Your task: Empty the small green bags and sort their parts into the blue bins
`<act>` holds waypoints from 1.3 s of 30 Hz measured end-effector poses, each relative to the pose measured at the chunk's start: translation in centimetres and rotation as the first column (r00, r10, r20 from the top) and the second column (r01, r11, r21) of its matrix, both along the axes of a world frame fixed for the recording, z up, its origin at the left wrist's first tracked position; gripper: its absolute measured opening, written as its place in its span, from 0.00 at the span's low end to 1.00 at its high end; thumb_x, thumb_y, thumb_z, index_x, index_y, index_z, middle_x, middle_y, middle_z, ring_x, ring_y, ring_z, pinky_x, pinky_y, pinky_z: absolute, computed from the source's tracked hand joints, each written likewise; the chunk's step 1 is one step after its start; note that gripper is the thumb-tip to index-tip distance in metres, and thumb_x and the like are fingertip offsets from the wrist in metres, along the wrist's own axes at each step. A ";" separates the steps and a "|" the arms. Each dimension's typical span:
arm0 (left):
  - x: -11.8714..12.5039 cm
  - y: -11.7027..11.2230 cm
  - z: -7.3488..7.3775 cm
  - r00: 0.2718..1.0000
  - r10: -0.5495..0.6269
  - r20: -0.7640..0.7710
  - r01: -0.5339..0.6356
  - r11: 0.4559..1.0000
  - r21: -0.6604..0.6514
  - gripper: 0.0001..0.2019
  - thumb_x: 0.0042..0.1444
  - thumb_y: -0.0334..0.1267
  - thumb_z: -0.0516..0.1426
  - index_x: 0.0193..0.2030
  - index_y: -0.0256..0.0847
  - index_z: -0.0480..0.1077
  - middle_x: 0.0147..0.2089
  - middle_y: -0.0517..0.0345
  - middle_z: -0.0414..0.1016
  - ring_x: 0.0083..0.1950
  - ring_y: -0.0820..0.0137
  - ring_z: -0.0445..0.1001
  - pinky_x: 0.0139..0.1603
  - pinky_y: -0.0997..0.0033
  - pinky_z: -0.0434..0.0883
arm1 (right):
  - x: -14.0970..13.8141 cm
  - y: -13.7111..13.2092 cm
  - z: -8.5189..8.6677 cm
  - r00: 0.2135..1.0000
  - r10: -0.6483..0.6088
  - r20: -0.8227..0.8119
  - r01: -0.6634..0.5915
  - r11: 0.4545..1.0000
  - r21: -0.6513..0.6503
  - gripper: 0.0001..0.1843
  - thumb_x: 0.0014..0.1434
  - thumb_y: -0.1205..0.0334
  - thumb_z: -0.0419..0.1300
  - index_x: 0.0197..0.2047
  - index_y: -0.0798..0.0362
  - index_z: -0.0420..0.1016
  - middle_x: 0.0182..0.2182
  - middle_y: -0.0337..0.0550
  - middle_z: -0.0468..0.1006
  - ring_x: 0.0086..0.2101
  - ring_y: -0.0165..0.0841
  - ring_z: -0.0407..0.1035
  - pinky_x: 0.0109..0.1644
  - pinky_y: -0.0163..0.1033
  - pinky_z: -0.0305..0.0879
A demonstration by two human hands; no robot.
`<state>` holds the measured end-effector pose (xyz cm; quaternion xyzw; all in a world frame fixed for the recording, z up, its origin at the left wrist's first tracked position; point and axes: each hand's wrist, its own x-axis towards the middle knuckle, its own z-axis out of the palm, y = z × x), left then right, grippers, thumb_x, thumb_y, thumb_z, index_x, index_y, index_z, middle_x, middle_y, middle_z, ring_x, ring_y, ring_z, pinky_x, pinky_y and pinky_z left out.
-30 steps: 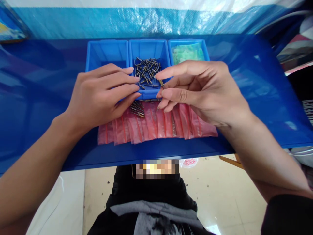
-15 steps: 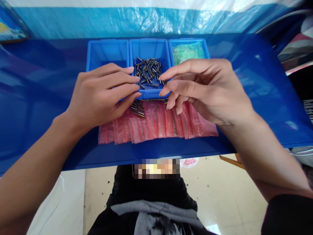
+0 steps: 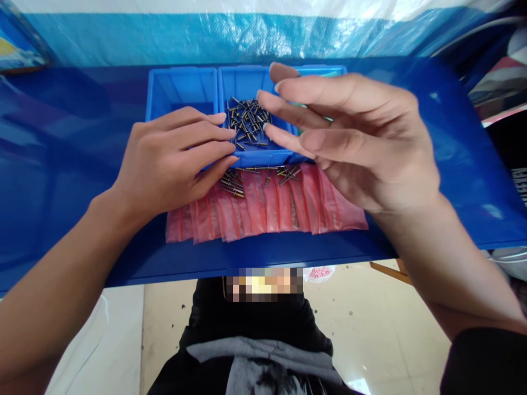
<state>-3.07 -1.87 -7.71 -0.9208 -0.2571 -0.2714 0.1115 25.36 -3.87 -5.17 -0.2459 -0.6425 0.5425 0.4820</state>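
My left hand (image 3: 177, 153) rests with its fingers stretched out over the front left of the middle blue bin (image 3: 247, 159), nothing visibly held. A heap of pop rivets (image 3: 249, 120) lies inside that bin. My right hand (image 3: 362, 131) hangs open above the bin's right side, fingers spread and holding nothing visible. In front of the bins, a row of pink zip bags (image 3: 259, 208) overlaps. Loose rivets (image 3: 290, 174) lie on top of the bags, with another small bunch of rivets (image 3: 233, 186) beside my left fingertips.
A left blue bin (image 3: 181, 85) stands beside the middle one. The right bin (image 3: 321, 71), holding green packets, is mostly hidden behind my right hand. All stand on a blue table (image 3: 102, 137). Behind it hangs a blue and white sheet (image 3: 206, 35).
My right hand has lifted up and right from the middle bin's front, its pinched fingers spreading apart. More rivets on the pink bags are uncovered. My left hand has stayed still.
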 end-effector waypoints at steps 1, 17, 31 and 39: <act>0.0 0.0 0.0 1.000 -0.001 0.000 0.001 1.000 0.001 0.09 0.76 0.39 0.54 0.58 0.46 0.73 0.58 0.67 0.81 0.65 0.58 0.82 0.60 0.50 0.88 | 0.2 0.1 -0.1 0.999 0.035 0.018 -0.036 0.999 0.028 0.21 0.63 0.71 0.72 0.58 0.47 0.86 0.63 0.40 0.82 0.76 0.47 0.60 0.78 0.55 0.69; 0.0 0.0 -0.2 1.000 -0.002 -0.007 0.002 1.000 0.005 0.09 0.76 0.39 0.57 0.58 0.46 0.72 0.59 0.67 0.81 0.66 0.60 0.81 0.62 0.51 0.87 | 0.1 0.0 -0.4 0.846 -0.275 0.457 -0.111 0.747 0.656 0.16 0.69 0.68 0.63 0.54 0.42 0.85 0.76 0.34 0.66 0.81 0.49 0.45 0.86 0.70 0.42; 0.0 0.0 -0.1 1.000 0.000 0.004 0.000 1.000 0.000 0.09 0.75 0.39 0.58 0.58 0.49 0.74 0.60 0.64 0.82 0.65 0.56 0.83 0.58 0.49 0.88 | -0.6 -0.1 -2.7 0.601 -0.454 0.658 -0.529 0.391 0.753 0.14 0.77 0.71 0.53 0.53 0.58 0.81 0.50 0.51 0.84 0.50 0.42 0.78 0.51 0.49 0.79; 0.0 -0.2 0.1 1.000 0.013 0.002 -0.012 0.999 -0.043 0.11 0.75 0.39 0.58 0.59 0.52 0.75 0.61 0.67 0.82 0.66 0.58 0.81 0.61 0.50 0.87 | -1.7 -0.8 -3.2 0.562 -0.541 0.626 -0.551 0.320 0.771 0.17 0.78 0.71 0.50 0.57 0.61 0.80 0.55 0.54 0.84 0.53 0.44 0.77 0.51 0.49 0.78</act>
